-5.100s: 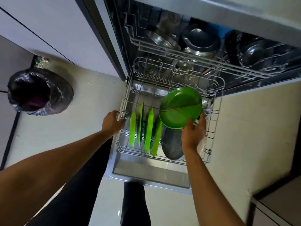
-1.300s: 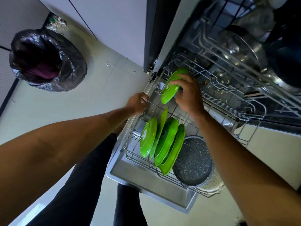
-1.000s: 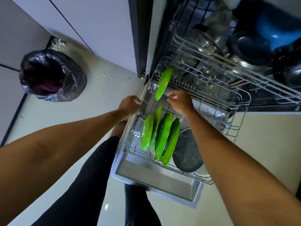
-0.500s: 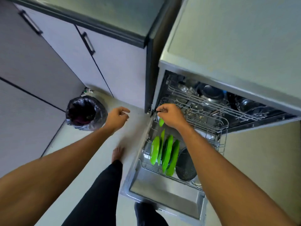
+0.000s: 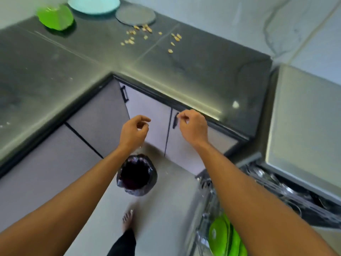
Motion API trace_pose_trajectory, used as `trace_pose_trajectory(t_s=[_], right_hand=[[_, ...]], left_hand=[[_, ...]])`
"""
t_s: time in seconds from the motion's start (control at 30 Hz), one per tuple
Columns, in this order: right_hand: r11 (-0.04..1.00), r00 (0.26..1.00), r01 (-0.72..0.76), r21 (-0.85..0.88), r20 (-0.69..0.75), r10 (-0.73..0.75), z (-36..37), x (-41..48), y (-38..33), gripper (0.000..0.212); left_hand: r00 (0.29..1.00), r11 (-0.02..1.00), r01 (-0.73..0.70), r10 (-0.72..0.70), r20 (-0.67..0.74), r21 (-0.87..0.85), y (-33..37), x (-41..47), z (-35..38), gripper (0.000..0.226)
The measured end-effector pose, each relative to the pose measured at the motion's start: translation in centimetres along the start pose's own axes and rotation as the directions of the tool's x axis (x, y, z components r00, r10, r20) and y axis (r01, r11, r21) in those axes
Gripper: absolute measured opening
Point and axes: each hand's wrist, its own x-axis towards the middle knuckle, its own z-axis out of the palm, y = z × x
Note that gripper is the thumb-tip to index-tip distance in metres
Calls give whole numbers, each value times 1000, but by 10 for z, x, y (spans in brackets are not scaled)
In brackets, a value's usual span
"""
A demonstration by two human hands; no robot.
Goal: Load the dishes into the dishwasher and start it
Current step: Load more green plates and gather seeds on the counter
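While both arms reach forward from the bottom of the view, the left hand (image 5: 133, 131) and right hand (image 5: 193, 126) hang in the air in front of the grey cupboard doors (image 5: 147, 117), below the front edge of the table (image 5: 166, 71). Each hand is empty, with loosely curled fingers and the thumb close to the forefinger; neither touches anything. The two hands are near each other, with a gap between them.

The dark L-shaped table wraps around the corner. At its far side lie a green plate (image 5: 55, 17), a pale blue plate (image 5: 94, 4) and a grey plate (image 5: 135, 15), with crumbs (image 5: 149, 36) scattered just in front of the grey one. The near stretch of the table is bare.

On the floor (image 5: 166, 209) below the hands stands a bin lined with a black bag (image 5: 136, 175), and a bare foot (image 5: 127, 219) is near it. At lower right, the dishwasher (image 5: 302, 126) is open, its lower rack (image 5: 206, 200) pulled out, with green plates (image 5: 223, 239) standing on edge in it, partly hidden by the right arm.
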Motion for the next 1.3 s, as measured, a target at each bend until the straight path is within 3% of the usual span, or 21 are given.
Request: trace_pose_trajectory(t_s=[0.13, 0.33, 0.63, 0.8, 1.0, 1.2, 1.3], right_hand=[[1000, 999, -20, -1, 28, 20, 43, 54, -41, 31], [993, 989, 98, -66, 121, -90, 91, 110, -72, 26], [983, 971, 171, 72, 155, -181, 167, 217, -118, 18], [927, 884, 310, 213, 294, -363, 240, 297, -156, 25], [867, 817, 409, 284, 309, -486, 301, 343, -204, 25], [859, 809, 434, 273, 302, -505, 357, 393, -251, 33], [868, 825, 402, 291, 296, -481, 381, 419, -272, 39]], left_hand=[[993, 996, -17, 26, -113, 82, -21, 64, -77, 17], [971, 976, -74, 117, -206, 205, -49, 134, -141, 21], [930, 874, 154, 29, -366, 460, -96, 228, -169, 30], [816, 844, 362, -82, -572, 396, -112, 309, -187, 35], [743, 800, 471, -132, -656, 372, -120, 355, -206, 42], [673, 727, 580, -174, -719, 368, -132, 392, -222, 50], [680, 696, 603, -191, -708, 391, -134, 397, -219, 51]])
